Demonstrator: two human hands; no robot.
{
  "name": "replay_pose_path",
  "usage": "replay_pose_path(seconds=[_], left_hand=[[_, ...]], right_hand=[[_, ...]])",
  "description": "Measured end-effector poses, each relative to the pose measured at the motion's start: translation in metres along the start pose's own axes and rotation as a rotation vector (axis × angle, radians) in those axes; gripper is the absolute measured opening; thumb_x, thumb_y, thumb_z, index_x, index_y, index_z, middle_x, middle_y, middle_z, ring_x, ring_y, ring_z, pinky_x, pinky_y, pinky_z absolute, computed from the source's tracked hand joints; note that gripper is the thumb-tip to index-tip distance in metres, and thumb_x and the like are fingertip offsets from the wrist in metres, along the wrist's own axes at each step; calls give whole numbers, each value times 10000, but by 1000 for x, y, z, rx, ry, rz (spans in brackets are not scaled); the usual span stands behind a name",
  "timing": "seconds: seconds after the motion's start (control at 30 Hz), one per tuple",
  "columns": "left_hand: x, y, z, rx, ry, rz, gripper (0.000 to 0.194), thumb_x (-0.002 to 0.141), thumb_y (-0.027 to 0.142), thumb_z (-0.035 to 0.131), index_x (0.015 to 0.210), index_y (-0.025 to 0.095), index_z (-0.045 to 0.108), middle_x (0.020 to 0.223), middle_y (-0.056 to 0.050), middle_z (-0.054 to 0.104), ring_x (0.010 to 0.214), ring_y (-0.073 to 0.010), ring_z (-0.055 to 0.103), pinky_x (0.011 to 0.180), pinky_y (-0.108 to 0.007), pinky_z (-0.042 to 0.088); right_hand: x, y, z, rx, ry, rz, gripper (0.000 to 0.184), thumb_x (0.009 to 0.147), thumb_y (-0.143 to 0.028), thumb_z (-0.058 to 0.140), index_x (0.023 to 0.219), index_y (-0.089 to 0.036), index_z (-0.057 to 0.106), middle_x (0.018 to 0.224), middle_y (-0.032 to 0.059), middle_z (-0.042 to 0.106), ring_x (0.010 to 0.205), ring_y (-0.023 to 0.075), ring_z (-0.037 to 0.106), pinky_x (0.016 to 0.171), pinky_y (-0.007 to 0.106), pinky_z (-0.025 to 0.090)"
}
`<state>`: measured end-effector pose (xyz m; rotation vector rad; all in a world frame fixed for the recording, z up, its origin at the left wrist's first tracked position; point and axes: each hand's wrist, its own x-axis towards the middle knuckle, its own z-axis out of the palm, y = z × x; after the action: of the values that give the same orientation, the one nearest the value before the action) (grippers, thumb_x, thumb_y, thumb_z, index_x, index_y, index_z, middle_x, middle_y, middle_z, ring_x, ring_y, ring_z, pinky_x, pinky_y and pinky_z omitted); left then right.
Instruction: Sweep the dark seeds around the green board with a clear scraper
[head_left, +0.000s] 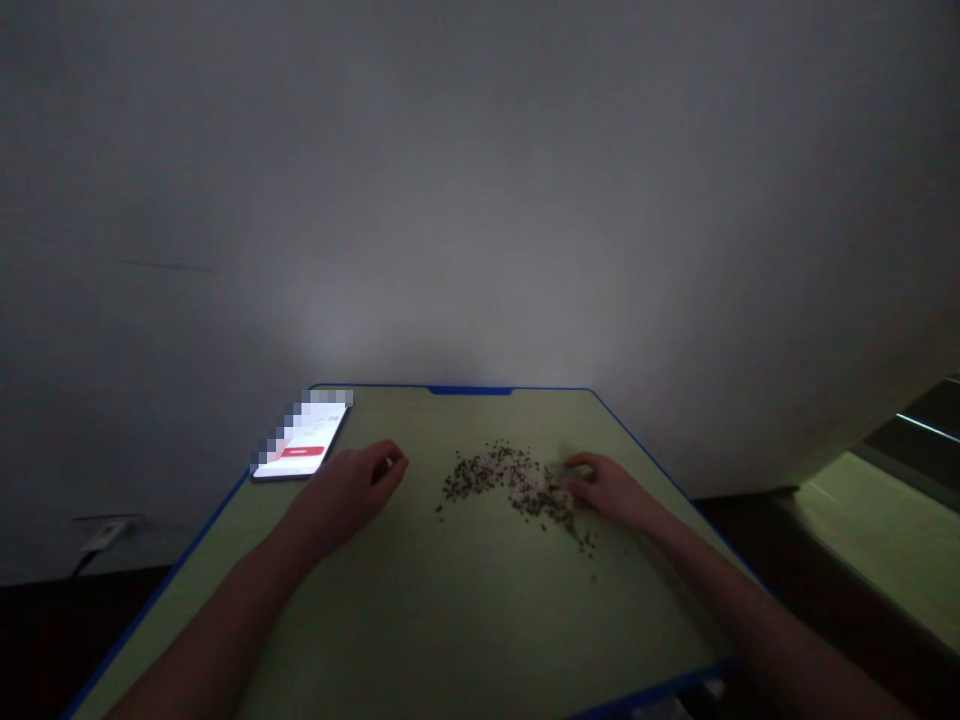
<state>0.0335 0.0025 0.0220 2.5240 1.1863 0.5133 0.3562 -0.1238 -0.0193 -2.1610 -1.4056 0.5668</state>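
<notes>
Small dark grains (484, 472) lie scattered in a loose curved patch on a pale green tabletop (420, 590), with whitish bits mixed in on the right side. At the right end of this patch is my right hand (604, 487), its thumb and fingers apart at the edge of the grains. A faint pale blur shows by its fingertips, too unclear to name. My left hand (367, 475) is to the left of the patch, apart from it. Its fingers curl in to meet the thumb; anything between them is too small to make out.
A phone (300, 440) with a lit screen lies at the table's far left corner. Blue edging (471, 390) runs around the tabletop. Behind it rises a grey wall (480, 200). Another pale green surface (885, 530) stands to the right. The room is dim.
</notes>
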Motion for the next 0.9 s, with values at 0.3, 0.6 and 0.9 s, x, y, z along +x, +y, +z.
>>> replay_pose_path(seconds=[0.3, 0.6, 0.9], left_hand=[[-2, -8, 1, -2, 26, -26, 284, 842, 373, 372, 813, 182, 580, 658, -23, 639, 575, -133, 565, 533, -229, 340], [-1, -8, 1, 20, 22, -26, 290, 845, 378, 373, 831, 183, 587, 678, -30, 648, 564, -129, 556, 528, -229, 333], [-1, -7, 2, 16, 12, -28, 290, 838, 387, 380, 827, 181, 585, 678, -36, 651, 577, -140, 569, 533, -235, 344]], right_hand=[[35, -64, 19, 33, -34, -57, 317, 778, -200, 534, 1085, -126, 559, 560, -13, 614, 391, 80, 470, 411, 189, 361], [-40, 47, -63, 42, 99, 91, 512, 730, -422, 487, 1141, -118, 504, 501, -15, 577, 339, 108, 394, 359, 241, 315], [-94, 83, -36, 45, 46, 134, 544, 717, -517, 498, 1103, -136, 546, 520, 12, 609, 530, 210, 592, 527, 311, 434]])
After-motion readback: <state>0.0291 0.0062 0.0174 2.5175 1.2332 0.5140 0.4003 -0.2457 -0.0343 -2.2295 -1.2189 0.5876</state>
